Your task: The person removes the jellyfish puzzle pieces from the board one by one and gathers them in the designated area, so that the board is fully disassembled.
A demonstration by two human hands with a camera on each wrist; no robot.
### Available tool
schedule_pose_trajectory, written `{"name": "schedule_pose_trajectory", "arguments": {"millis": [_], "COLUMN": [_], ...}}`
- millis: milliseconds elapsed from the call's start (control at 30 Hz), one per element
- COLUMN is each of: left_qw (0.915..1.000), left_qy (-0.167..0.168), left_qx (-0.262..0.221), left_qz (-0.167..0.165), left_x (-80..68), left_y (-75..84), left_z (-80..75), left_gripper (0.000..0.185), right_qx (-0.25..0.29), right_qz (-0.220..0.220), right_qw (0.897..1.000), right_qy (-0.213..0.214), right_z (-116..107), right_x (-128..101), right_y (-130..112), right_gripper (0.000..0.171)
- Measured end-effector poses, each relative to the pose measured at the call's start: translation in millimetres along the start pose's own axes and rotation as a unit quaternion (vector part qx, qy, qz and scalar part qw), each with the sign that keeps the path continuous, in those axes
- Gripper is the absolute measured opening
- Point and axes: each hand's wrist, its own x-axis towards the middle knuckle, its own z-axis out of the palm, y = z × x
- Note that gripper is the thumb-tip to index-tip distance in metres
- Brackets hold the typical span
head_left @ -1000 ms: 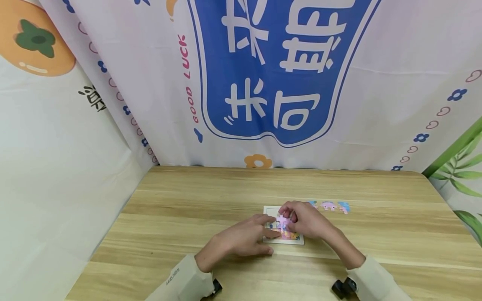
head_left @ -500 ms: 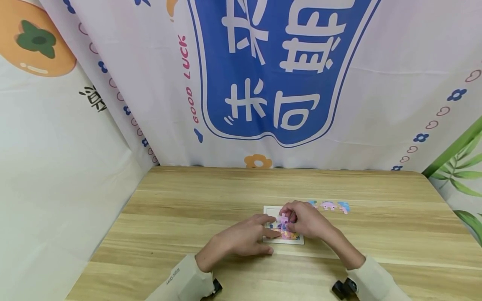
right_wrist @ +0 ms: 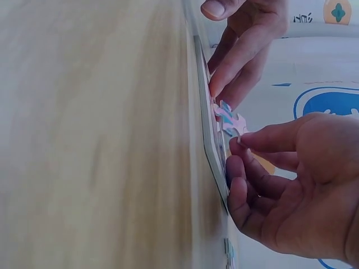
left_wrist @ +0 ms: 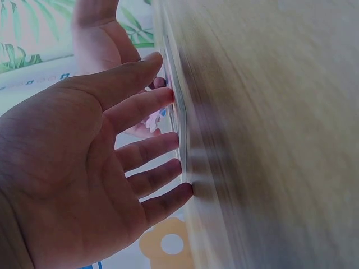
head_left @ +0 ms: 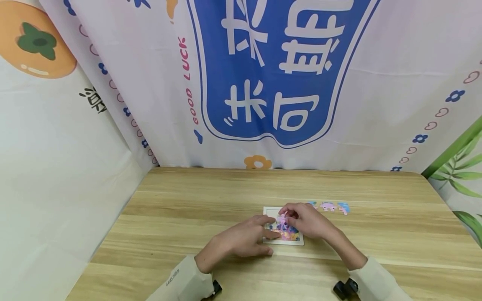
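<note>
Right hand [head_left: 306, 221] pinches puzzle piece [right_wrist: 231, 120] over puzzle board [head_left: 297, 241].

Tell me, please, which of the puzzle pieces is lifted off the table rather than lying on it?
The pink piece pinched in the right hand fingers, over the puzzle board. The three loose pieces lie flat on the table beyond.

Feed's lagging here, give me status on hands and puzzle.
Left hand flat, steadying puzzle tray. Right hand pinching pink piece over tray. Spare pieces lie clear, right.
</note>
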Motion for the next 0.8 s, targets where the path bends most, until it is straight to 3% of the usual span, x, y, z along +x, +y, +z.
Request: {"name": "schedule_pose_trajectory", "arguments": {"millis": [233,800], "left_qw": [1.0,0.9999], "left_qy": [0.001,0.003], "left_qx": [-0.003,-0.01], "left_qz": [0.0,-0.004], "left_x": [-1.6,-1.4], "left_y": [0.4,-0.1], "left_z": [-0.8,0.4], "left_gripper": [0.049,0.05], "right_qx": [0.049,0.047], "right_qz": [0.022,0.036], "right_qw": [0.999,0.998], "right_qy": [0.003,0.021], "right_z": [-0.4,-13.6], "right_x": [-0.6,-13.3], "right_y": [2.6,4.6], "right_gripper": [0.015,0.011]}}
